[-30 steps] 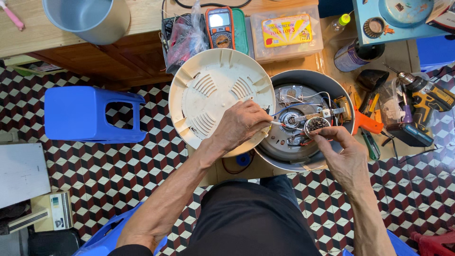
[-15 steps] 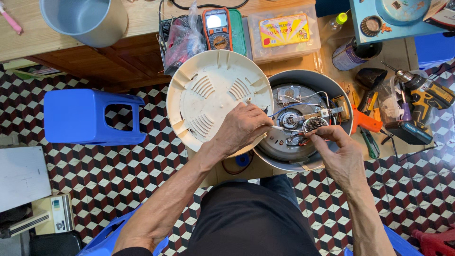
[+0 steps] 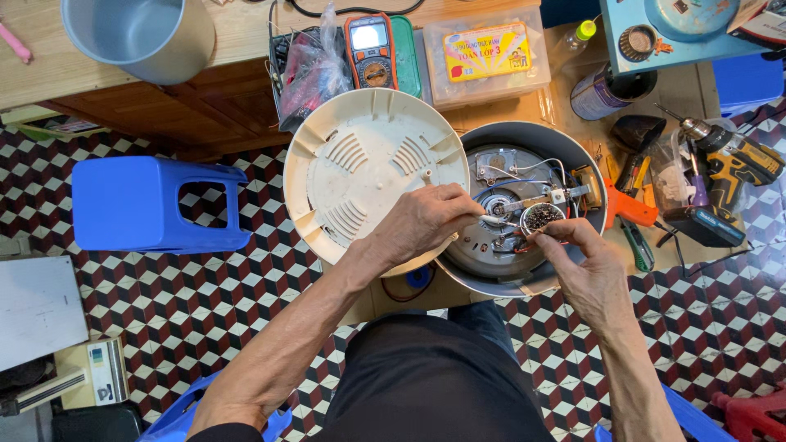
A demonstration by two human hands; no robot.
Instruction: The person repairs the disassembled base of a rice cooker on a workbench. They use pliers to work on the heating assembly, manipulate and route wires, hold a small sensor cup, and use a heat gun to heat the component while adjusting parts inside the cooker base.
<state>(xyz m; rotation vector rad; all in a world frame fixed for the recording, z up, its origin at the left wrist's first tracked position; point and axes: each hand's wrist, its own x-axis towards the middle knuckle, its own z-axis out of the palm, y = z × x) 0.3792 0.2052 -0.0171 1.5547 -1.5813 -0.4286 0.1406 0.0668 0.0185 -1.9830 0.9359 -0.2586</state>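
Observation:
An upturned rice cooker body [image 3: 479,270] lies open in front of me, its metal underside with wires and brackets showing. Its cream plastic base cover [image 3: 360,164] leans against the body's left side. My left hand [image 3: 422,221] reaches over the cover and pinches a thin metal tool at the cooker's centre. On the right, my right hand [image 3: 577,258] grips a small round metal part [image 3: 540,217] with its fingertips, just beside the tool's tip. What the tool's tip touches is hidden between my fingers.
A blue plastic stool [image 3: 155,205] stands left on the checkered floor. A multimeter [image 3: 370,49], parts box [image 3: 487,53], metal pot [image 3: 139,37], orange cutters [image 3: 630,209] and a cordless drill [image 3: 733,160] crowd the far side and right.
Both hands stay at the cooker's centre; my right hand has shifted slightly down and right with the round part. The cover and cooker have not moved.

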